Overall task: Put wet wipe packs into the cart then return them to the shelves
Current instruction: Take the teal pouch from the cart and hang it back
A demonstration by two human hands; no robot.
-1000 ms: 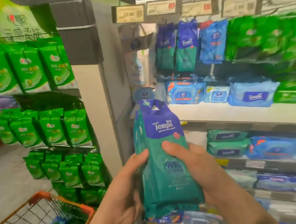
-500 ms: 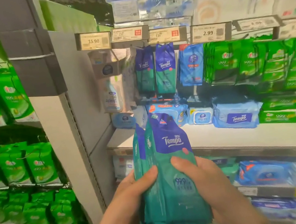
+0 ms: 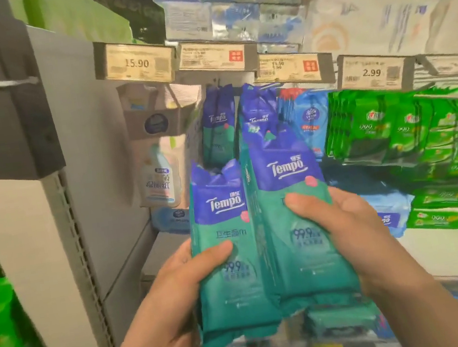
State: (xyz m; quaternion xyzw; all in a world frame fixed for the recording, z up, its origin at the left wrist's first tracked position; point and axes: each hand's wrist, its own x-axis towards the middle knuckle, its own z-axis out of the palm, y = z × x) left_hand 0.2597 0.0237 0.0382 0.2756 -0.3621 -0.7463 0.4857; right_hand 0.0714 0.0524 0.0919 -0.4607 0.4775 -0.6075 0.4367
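Observation:
Two teal-and-purple Tempo wet wipe packs stand upright in front of the shelf. My left hand (image 3: 175, 297) grips the left pack (image 3: 233, 291) from the side, thumb across its front. My right hand (image 3: 346, 233) holds the right pack (image 3: 299, 252), which sits higher and slightly in front. The two packs touch along their inner edges. Behind them, matching Tempo packs (image 3: 219, 124) hang from hooks under the price tags. The cart is out of view.
Price tags (image 3: 135, 64) line the rail above the hooks. Green wipe packs (image 3: 411, 128) hang to the right, a blue pack (image 3: 308, 123) beside the Tempo ones. A white shelf board (image 3: 447, 250) runs below. A grey upright (image 3: 60, 228) stands left.
The single bundle held by both hands has split into two packs, one per hand, and risen toward the hanging hooks. The view has tilted up and closer; the cart has left the frame.

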